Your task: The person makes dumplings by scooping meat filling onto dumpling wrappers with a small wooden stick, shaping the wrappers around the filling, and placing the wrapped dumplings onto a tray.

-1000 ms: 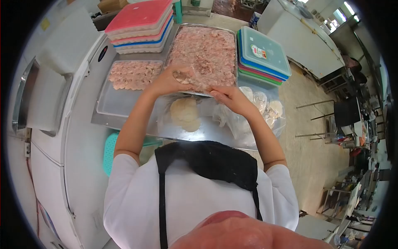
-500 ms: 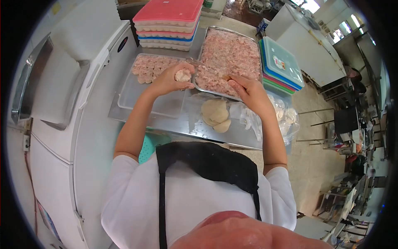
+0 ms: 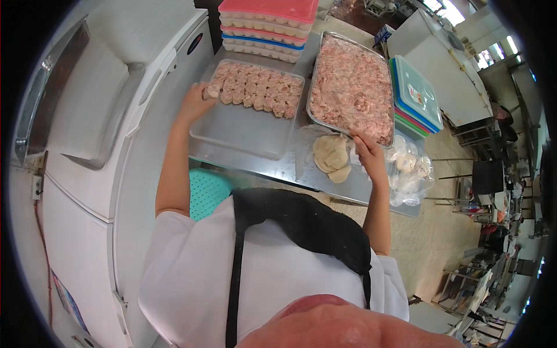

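My left hand (image 3: pixel 196 103) pinches a meat-filled dumpling (image 3: pixel 212 91) at the left end of the dumpling rows (image 3: pixel 258 90). Those rows fill the far part of a clear plastic tray (image 3: pixel 243 139); its near part is bare. My right hand (image 3: pixel 369 155) is closed at the near edge of a metal tray (image 3: pixel 309 104) heaped with pink minced filling (image 3: pixel 354 81). A spatula is in its fingers, its blade hard to make out against the tray. Near that hand, round dough wrappers (image 3: pixel 331 155) lie in a loose pile.
Lidded dumpling boxes (image 3: pixel 267 29) are stacked at the back. Coloured plastic lids (image 3: pixel 415 93) stand right of the metal tray. A clear bag of pale dough (image 3: pixel 409 168) lies at the table's right. A turquoise basket (image 3: pixel 209 194) sits below the front edge; a white freezer (image 3: pixel 145 145) flanks the left.
My left hand has moved left with the dumpling, from beside the metal tray to the dumpling rows. The right hand has drawn back from the filling to the near tray edge. The view has shifted.
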`<state>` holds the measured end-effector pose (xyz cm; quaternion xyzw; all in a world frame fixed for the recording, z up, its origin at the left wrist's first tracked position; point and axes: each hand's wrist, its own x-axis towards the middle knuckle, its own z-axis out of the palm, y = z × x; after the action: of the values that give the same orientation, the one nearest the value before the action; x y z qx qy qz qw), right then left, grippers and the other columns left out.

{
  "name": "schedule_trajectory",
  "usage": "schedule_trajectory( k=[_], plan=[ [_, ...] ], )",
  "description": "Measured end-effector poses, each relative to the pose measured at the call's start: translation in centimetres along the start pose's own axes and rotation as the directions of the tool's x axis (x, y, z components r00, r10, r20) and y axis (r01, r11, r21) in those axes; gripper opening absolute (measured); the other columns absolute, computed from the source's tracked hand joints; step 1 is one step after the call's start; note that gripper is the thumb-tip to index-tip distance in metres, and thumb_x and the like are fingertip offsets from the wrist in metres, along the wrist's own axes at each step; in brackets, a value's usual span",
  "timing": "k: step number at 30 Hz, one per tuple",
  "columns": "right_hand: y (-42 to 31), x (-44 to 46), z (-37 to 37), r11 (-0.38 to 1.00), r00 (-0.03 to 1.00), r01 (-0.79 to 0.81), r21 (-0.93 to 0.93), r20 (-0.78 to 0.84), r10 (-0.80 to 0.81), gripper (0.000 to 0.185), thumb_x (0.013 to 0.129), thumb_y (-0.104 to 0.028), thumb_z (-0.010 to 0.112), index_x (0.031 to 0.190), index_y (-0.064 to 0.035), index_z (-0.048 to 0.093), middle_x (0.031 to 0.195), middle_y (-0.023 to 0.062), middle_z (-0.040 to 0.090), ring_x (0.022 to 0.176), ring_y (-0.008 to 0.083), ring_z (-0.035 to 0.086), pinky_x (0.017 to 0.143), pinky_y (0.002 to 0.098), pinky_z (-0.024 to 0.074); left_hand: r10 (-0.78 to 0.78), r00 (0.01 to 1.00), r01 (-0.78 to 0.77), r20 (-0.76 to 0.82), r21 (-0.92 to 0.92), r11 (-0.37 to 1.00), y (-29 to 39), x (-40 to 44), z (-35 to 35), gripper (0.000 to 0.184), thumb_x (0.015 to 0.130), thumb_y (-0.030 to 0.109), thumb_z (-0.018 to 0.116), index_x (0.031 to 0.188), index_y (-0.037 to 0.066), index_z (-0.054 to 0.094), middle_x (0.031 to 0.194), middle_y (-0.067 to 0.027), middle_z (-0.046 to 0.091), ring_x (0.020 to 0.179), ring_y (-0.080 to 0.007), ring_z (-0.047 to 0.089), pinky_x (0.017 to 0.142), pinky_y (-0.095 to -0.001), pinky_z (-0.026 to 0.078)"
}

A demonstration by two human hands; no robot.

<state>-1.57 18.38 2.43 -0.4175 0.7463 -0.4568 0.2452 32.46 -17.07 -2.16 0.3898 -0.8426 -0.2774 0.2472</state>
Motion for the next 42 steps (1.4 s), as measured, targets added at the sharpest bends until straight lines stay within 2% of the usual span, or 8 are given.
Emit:
schedule_trajectory(
  k=[2, 5, 11, 17, 22, 32, 38, 42],
  plan=[
    [0.8, -1.6, -0.9, 0.970, 0.981, -0.185, 0.160, -0.032, 0.193, 0.028, 0.094, -0.023, 0.058, 0.115, -0.0054, 0.065, 0.068, -0.0047, 0.053, 0.054, 0.0025, 0.044, 0.048, 0.0174, 0.0350, 0.049, 0.988, 0.002, -0.145, 0.332, 0.943, -1.7, -0.5, 1.1, 0.048, 0.072, 0.021, 0.073, 0.115, 0.006, 0.057, 0.101, -0.0163, 0.062, 0.092, -0.0311, 0.062, 0.080, -0.0393, 0.049],
    [1.2, -3.5, -0.9, 0.923, 0.953, -0.244, 0.297, -0.101, 0.284, 0.028, 0.095, -0.024, 0.056, 0.116, -0.0070, 0.064, 0.063, -0.0083, 0.044, 0.047, -0.0008, 0.035, 0.042, 0.0158, 0.0240, -0.117, 0.990, 0.133, -0.080, 0.251, 0.959, -2.3, 0.2, 2.5, 0.048, 0.074, 0.016, 0.069, 0.117, 0.005, 0.052, 0.103, -0.0191, 0.061, 0.094, -0.0367, 0.060, 0.079, -0.0438, 0.049],
    [0.6, -4.8, -0.5, 0.927, 0.949, -0.223, 0.302, -0.151, 0.278, 0.031, 0.096, -0.024, 0.055, 0.118, -0.0035, 0.061, 0.064, -0.0060, 0.045, 0.047, 0.0007, 0.036, 0.042, 0.0168, 0.0259, 0.002, 0.991, 0.040, -0.133, 0.314, 0.948, -2.5, 1.9, 5.2, 0.052, 0.075, 0.011, 0.067, 0.123, 0.006, 0.046, 0.107, -0.0203, 0.059, 0.095, -0.0377, 0.060, 0.080, -0.0452, 0.049],
    [0.7, -4.8, -0.1, 0.932, 0.952, -0.198, 0.304, -0.168, 0.257, 0.031, 0.096, -0.024, 0.055, 0.116, -0.0026, 0.062, 0.064, -0.0056, 0.045, 0.048, 0.0013, 0.037, 0.042, 0.0174, 0.0265, -0.045, 0.999, 0.044, -0.007, 0.389, 0.920, -2.7, 2.7, 4.9, 0.042, 0.073, 0.013, 0.069, 0.113, 0.008, 0.057, 0.120, -0.0203, 0.054, 0.100, -0.0367, 0.058, 0.081, -0.0461, 0.049],
    [0.9, -5.1, -0.3, 0.919, 0.938, -0.227, 0.322, -0.181, 0.295, 0.032, 0.096, -0.025, 0.055, 0.117, -0.0023, 0.062, 0.064, -0.0059, 0.045, 0.049, 0.0010, 0.036, 0.042, 0.0173, 0.0259, 0.163, 0.979, -0.062, -0.123, 0.579, 0.813, -2.2, 2.2, 3.5, 0.037, 0.068, 0.014, 0.075, 0.102, 0.015, 0.063, 0.135, -0.0140, 0.044, 0.114, -0.0339, 0.048, 0.086, -0.0493, 0.045],
    [-0.2, -4.3, -1.1, 0.925, 0.934, -0.245, 0.289, -0.186, 0.306, 0.032, 0.096, -0.024, 0.055, 0.118, -0.0027, 0.061, 0.066, -0.0062, 0.046, 0.050, 0.0008, 0.037, 0.043, 0.0169, 0.0258, 0.312, 0.950, -0.283, 0.020, 0.478, 0.831, -4.2, 3.3, 3.0, 0.045, 0.065, 0.018, 0.080, 0.107, 0.018, 0.061, 0.146, -0.0123, 0.033, 0.128, -0.0347, 0.039, 0.103, -0.0483, 0.035],
    [-0.1, -3.7, -0.8, 0.921, 0.936, -0.258, 0.291, -0.161, 0.313, 0.032, 0.096, -0.025, 0.055, 0.117, -0.0032, 0.062, 0.066, -0.0060, 0.047, 0.051, 0.0011, 0.038, 0.044, 0.0168, 0.0270, 0.185, 0.983, -0.169, 0.019, 0.504, 0.847, -5.0, 3.5, 4.0, 0.050, 0.067, 0.019, 0.079, 0.112, 0.020, 0.060, 0.145, -0.0130, 0.035, 0.129, -0.0355, 0.037, 0.103, -0.0498, 0.034],
    [0.0, -4.0, -1.2, 0.925, 0.937, -0.251, 0.287, -0.170, 0.307, 0.032, 0.096, -0.025, 0.056, 0.117, -0.0032, 0.063, 0.066, -0.0058, 0.048, 0.051, 0.0013, 0.038, 0.044, 0.0168, 0.0271, 0.229, 0.971, -0.238, 0.072, 0.428, 0.872, -2.9, 2.2, 4.3, 0.051, 0.068, 0.023, 0.077, 0.114, 0.014, 0.057, 0.137, -0.0164, 0.041, 0.128, -0.0400, 0.036, 0.104, -0.0498, 0.032]
  ],
)
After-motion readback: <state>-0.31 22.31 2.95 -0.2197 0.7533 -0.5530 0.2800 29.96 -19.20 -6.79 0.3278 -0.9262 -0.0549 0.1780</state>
